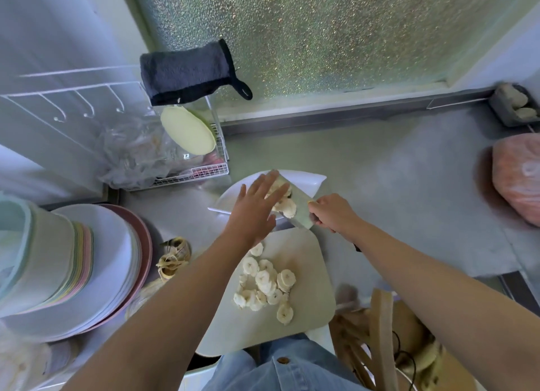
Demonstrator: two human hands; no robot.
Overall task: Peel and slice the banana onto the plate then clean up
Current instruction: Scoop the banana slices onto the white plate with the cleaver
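A white square plate [306, 181] sits on the counter beyond a pale cutting board [309, 276]. My right hand [333, 212] grips a knife [298, 212] whose broad blade is held over the plate with a few banana slices [287, 208] on it. My left hand [257, 206] is flat with straight fingers, touching the slices on the blade above the plate. Several more banana slices [264, 285] lie heaped on the cutting board. The banana peel [172, 259] lies on the counter left of the board.
A stack of plates and bowls [87, 268] stands at the left. A white wire rack [187, 157] with a plastic bag and a dark mitt [187, 72] is at the back left. A pink bag [517, 177] lies at the right, a paper bag [388, 341] at the front right.
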